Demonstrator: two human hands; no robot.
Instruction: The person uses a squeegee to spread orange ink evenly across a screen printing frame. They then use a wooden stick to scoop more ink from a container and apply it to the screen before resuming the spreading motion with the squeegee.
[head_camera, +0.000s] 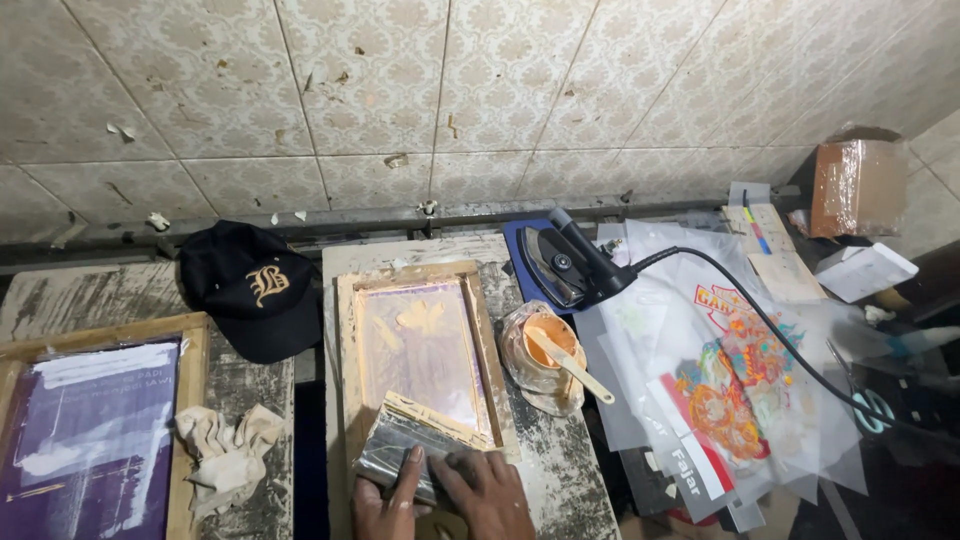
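Both hands sit at the bottom edge of the view, on a squeegee (410, 450) that lies across the near end of a wooden screen-printing frame (425, 350). Left hand (385, 505): fingers curled over the squeegee's near edge, gripping it. Right hand (490, 490): fingers pressed together and laid flat on top of the blade's right end. The squeegee is tilted, its left end nearer the person; its blade meets the pinkish mesh of the frame. The frame rests on a paint-crusted bench (560, 450). Just right of the frame: a plastic-lined tub of orange ink (545, 350) with a pale stirring stick (575, 368) leaning out of it. Behind the tub, a black clothes iron (560, 262), cord trailing right over a pile of clear printed film sheets (730, 390). Left of the frame: a black cap (250, 290), a crumpled rag (225, 445), and a second frame (95, 430) with purple mesh, well apart from the hands.
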